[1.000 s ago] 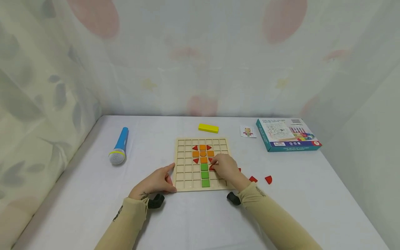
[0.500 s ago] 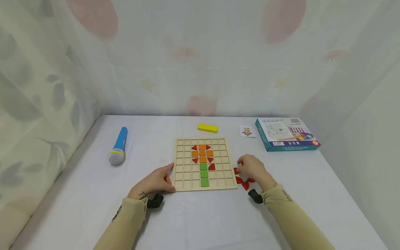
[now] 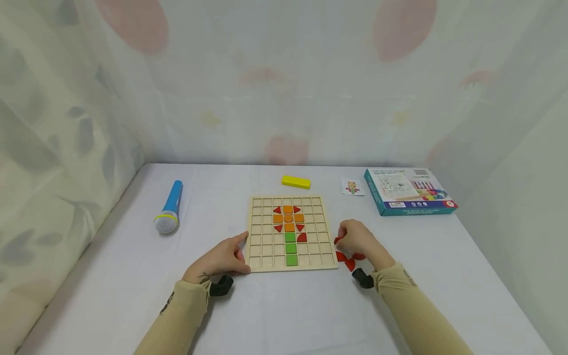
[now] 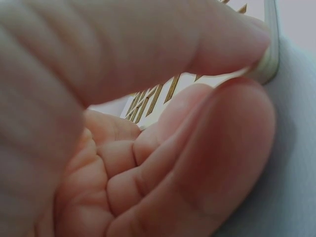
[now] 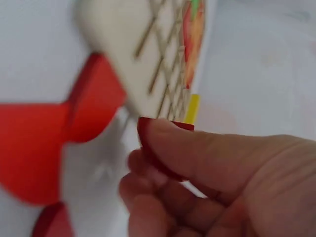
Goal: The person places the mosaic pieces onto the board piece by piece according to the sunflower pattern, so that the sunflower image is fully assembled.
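My left hand (image 3: 219, 259) rests against the left edge of a wooden grid board (image 3: 266, 251), thumb at the near corner and fingers further up. Beside the board's right edge, my right hand (image 3: 359, 239) pinches a red quarter-circle tile (image 5: 147, 134) between thumb and fingers, partly hidden by the thumb. On the board, an orange cross of tiles (image 3: 288, 209) has red triangles around it, with a column of green square tiles (image 3: 290, 248) below. One red quarter-circle tile (image 3: 301, 237) lies right of the top green tile. Several loose red tiles (image 3: 349, 264) lie under and near my right hand.
A yellow block (image 3: 296, 182) lies behind the board. To its right are a small pattern card (image 3: 352, 187) and a boxed game (image 3: 410, 192). A blue toy microphone (image 3: 170, 207) lies at the left. White cloth covers the table (image 3: 284, 315).
My right hand has let go of a red quarter-circle tile on the board and moved right to the loose tiles, where it now grips another. My left hand has stayed at the board's edge.
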